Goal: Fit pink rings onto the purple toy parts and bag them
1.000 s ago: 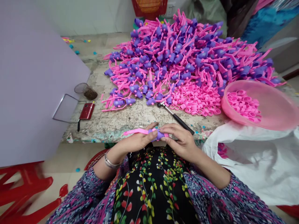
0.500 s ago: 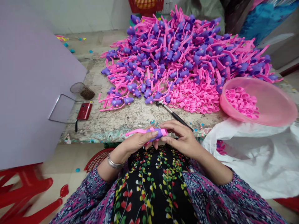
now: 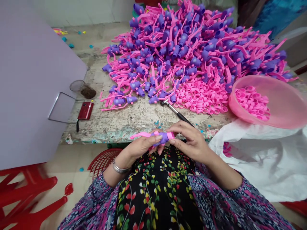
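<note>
My left hand (image 3: 144, 143) is closed round a purple plastic barrel piece with pink arms (image 3: 164, 138), held level just off the table's front edge. Its pink arms stick out to the left. A pink plastic ring (image 3: 170, 135) sits on the barrel's right end, and the thumb and fingers of my right hand (image 3: 189, 140) pinch it there. Beyond my hands lies a hammer (image 3: 177, 113) with a black handle. A heap of like purple-and-pink pieces (image 3: 182, 48) covers the back of the table, with loose pink rings (image 3: 203, 97) piled at its front right.
A pink bowl (image 3: 287, 105) with more rings stands at the right, above a white sack (image 3: 268, 172). To the left are a red phone-like object (image 3: 85, 110), a tipped glass (image 3: 83, 89) with brown contents and a pale panel (image 3: 35, 89). Red stools (image 3: 28, 195) stand below.
The view has shifted slightly. Both hands stay on the same piece, my right fingers still at the ring with their grip a little altered.
</note>
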{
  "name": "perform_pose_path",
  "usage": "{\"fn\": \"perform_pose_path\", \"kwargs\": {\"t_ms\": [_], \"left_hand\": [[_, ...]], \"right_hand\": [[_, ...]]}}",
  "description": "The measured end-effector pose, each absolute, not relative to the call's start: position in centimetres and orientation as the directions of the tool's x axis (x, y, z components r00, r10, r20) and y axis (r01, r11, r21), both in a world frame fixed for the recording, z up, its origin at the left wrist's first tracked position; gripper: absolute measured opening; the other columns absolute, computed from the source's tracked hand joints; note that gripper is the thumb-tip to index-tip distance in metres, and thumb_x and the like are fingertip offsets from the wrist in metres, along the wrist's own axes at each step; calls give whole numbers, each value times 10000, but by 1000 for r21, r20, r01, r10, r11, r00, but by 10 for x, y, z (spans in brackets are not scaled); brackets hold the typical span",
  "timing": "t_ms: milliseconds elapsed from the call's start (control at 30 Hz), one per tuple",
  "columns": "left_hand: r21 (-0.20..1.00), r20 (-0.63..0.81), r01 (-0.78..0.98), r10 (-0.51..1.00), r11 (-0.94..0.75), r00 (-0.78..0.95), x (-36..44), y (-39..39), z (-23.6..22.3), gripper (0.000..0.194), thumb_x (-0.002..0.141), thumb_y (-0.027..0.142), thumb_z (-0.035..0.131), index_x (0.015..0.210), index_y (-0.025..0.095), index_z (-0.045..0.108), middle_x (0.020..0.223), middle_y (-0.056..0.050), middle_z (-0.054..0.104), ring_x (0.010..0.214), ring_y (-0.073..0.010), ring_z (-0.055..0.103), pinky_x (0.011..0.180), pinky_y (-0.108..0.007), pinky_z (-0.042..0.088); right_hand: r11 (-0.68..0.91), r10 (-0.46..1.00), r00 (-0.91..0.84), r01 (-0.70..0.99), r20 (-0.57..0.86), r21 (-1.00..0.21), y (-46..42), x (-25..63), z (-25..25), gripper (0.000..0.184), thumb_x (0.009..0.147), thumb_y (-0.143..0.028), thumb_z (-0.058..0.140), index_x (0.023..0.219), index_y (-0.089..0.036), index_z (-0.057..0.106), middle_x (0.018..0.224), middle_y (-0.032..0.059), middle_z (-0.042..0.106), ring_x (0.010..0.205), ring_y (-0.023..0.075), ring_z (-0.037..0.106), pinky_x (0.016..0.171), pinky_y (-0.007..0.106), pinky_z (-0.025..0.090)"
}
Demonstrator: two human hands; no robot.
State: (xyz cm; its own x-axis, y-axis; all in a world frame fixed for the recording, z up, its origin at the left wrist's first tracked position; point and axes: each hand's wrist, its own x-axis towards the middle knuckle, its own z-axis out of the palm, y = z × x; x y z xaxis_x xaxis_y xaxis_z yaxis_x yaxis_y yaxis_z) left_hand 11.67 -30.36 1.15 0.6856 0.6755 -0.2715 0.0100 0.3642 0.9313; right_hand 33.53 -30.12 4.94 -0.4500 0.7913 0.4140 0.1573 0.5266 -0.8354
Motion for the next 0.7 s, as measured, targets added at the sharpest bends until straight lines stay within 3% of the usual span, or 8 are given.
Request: {"fn": "perform_pose_path", "kwargs": {"t_ms": [100, 200, 367, 533, 700], "left_hand": [[920, -297, 3, 694, 391, 656, 114, -305, 10, 427, 921, 578, 421, 872, 171, 543, 646, 12, 599, 451, -67, 380, 437, -226, 255], [908, -313, -8, 693, 418, 649, 114, -305, 13, 442, 901, 602, 435, 857, 174, 535, 628, 14, 607, 432, -62, 373, 430, -223, 247], [894, -321, -41, 703, 446, 635, 118, -306, 23, 460, 864, 617, 466, 816, 168, 554, 593, 3, 615, 411, -64, 374, 415, -227, 248], [885, -318, -66, 703, 460, 636, 120, -308, 27, 494, 850, 646, 462, 825, 163, 563, 582, 1, 610, 382, -59, 356, 388, -229, 231], [885, -303, -79, 698, 458, 649, 120, -309, 32, 496, 848, 649, 471, 809, 164, 563, 587, 2, 610, 381, -55, 351, 390, -227, 234]], "right_hand": [[374, 887, -324, 85, 329, -923, -301, 337, 46, 195, 899, -259, 657, 1091, -254, 687, 923, 25, 640, 826, 149, 610, 736, 298, 526], [107, 961, -242, -129, 136, -986, -302, 337, 39, 206, 869, -327, 699, 1067, -273, 695, 927, 12, 654, 805, 137, 633, 742, 289, 555], [-257, 936, -335, -444, -107, -858, -304, 333, 36, 268, 769, -364, 797, 1009, -279, 712, 859, -15, 694, 713, 118, 671, 726, 284, 603], [-401, 900, -377, -525, -217, -751, -304, 330, 38, 341, 651, -336, 878, 951, -250, 742, 836, -9, 709, 667, 113, 675, 691, 268, 620], [-451, 877, -426, -566, -225, -690, -305, 330, 37, 341, 654, -280, 878, 967, -241, 748, 823, -13, 714, 671, 103, 686, 688, 239, 623]]}}
